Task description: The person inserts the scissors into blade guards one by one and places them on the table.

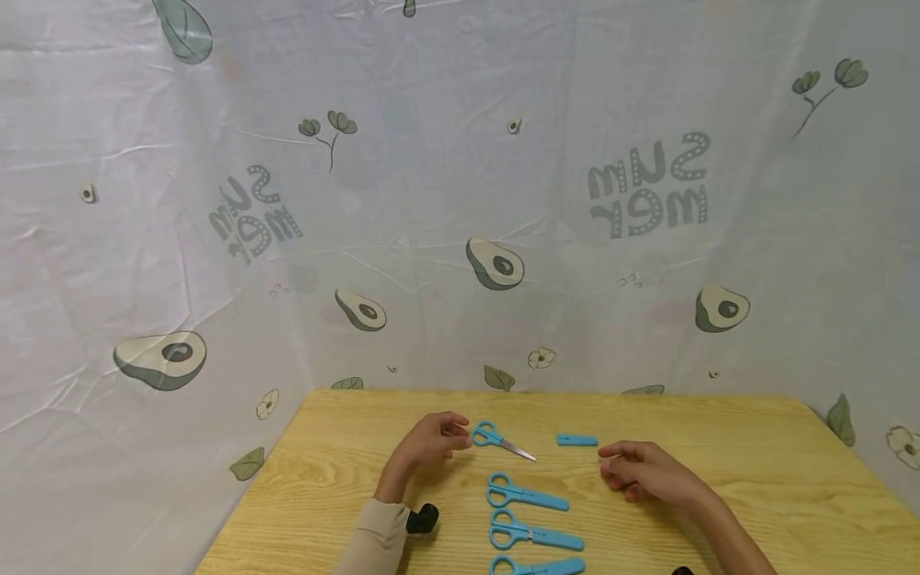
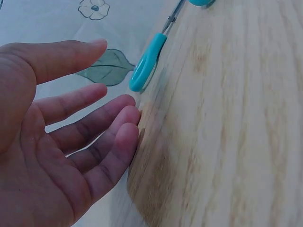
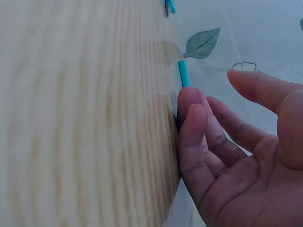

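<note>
Bare-bladed scissors [image 1: 501,441] with blue handles lie on the table, their metal tip pointing right and toward the front. Just left of their handle loops is my left hand [image 1: 434,438], its fingers loosely bent and holding nothing. The left wrist view shows the blue scissors handle [image 2: 148,63] beyond the fingertips, with a gap between. A blue blade cover [image 1: 577,440] lies apart from the scissors, to their right. Beside the cover's right end, my right hand [image 1: 650,473] rests on its side with relaxed fingers. In the right wrist view, fingertips partly hide the cover [image 3: 184,74].
Nearer the front, three covered blue scissors lie in a column: the top pair [image 1: 528,493], the middle pair [image 1: 537,531] and the lowest pair [image 1: 539,566], cut by the frame's edge. A printed curtain [image 1: 431,200] hangs behind the wooden table [image 1: 345,447].
</note>
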The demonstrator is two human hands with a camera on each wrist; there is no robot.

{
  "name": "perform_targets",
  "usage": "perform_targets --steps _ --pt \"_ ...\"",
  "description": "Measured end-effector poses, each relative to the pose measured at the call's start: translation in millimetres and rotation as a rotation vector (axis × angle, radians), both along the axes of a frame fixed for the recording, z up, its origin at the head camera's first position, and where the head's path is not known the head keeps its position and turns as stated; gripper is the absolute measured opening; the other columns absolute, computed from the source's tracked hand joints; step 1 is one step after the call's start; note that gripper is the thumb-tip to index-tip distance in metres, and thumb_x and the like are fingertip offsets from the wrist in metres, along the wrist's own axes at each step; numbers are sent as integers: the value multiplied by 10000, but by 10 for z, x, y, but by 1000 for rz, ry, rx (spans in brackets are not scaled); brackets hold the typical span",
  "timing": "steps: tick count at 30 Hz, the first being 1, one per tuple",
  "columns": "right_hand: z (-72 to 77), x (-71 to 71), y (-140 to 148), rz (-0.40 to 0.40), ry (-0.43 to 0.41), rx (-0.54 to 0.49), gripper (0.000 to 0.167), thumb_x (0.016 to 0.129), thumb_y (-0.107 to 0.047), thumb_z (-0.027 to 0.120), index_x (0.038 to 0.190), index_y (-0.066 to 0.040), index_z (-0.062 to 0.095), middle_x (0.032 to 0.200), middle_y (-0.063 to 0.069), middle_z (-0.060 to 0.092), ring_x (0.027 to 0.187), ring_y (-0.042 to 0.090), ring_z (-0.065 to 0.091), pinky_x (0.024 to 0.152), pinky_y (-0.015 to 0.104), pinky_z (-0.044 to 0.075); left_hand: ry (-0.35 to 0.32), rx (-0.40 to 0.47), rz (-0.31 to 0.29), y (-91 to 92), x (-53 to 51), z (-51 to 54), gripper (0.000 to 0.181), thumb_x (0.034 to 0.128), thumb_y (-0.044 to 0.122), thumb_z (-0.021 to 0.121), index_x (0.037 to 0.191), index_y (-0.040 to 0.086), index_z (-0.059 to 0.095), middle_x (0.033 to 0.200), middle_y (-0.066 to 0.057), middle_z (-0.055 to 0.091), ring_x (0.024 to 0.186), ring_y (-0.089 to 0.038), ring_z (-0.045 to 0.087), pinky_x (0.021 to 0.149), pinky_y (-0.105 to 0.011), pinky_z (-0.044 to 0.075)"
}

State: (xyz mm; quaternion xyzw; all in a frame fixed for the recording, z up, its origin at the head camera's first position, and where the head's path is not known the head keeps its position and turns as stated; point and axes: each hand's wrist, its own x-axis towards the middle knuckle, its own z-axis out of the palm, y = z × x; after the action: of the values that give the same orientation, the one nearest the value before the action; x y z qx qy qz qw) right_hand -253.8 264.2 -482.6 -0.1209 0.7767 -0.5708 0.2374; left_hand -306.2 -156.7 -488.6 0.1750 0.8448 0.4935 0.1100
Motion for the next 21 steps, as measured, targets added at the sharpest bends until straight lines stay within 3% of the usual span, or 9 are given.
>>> perform_targets --steps 7,21 --pt "1 -79 -4 -22 7 9 601 1138 -260 548 1522 183 414 1202 117 735 984 208 696 769 325 621 9 12 6 39 -54 -3 446 1019 145 741 1394 -70 632 1247 -229 724 1050 -267 721 826 -415 637" --pt "-9 -177 3 -51 23 34 609 1125 -252 579 1516 187 417 1174 102 724 952 195 694 726 295 600 84 8 -40 117 -191 -66 444 978 129 784 1363 -57 665 1296 -237 723 1166 -385 697 989 -476 608"
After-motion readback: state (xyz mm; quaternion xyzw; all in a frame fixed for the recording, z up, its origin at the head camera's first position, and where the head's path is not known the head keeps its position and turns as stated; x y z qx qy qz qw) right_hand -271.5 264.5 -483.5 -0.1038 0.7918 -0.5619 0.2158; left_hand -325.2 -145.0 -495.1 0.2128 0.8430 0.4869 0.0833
